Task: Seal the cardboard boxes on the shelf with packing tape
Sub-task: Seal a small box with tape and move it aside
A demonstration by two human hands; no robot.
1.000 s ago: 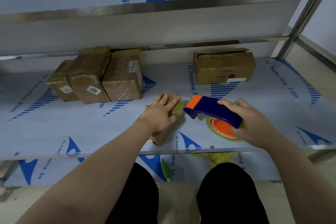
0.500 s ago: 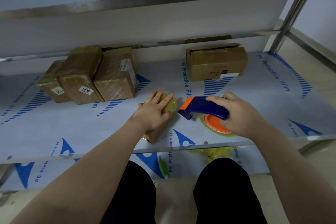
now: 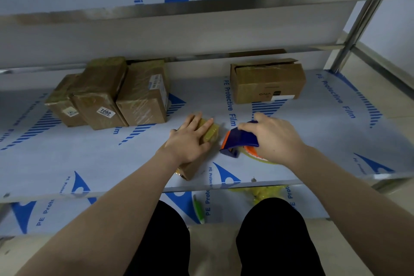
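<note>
A small cardboard box [image 3: 210, 133] with yellowish tape on its top lies on the shelf [image 3: 89, 159] near the front edge. My left hand [image 3: 190, 139] presses flat on it with straight fingers. Just right of the box, my right hand [image 3: 275, 139] grips a blue and orange tape dispenser [image 3: 239, 140], tilted with its orange nose down towards the shelf. The tape roll [image 3: 257, 155] is mostly hidden under my right hand.
Three taped boxes [image 3: 107, 94] stand together at the back left. A larger box [image 3: 266, 80] with loose top flaps sits at the back right. An upper shelf [image 3: 201, 6] hangs overhead. Yellow material [image 3: 264, 192] and a green item [image 3: 198, 208] lie on the lower shelf.
My right hand has turned the dispenser, tipping its orange nose downward and drawing it a little away from the small box. My left hand stays pressed on the box.
</note>
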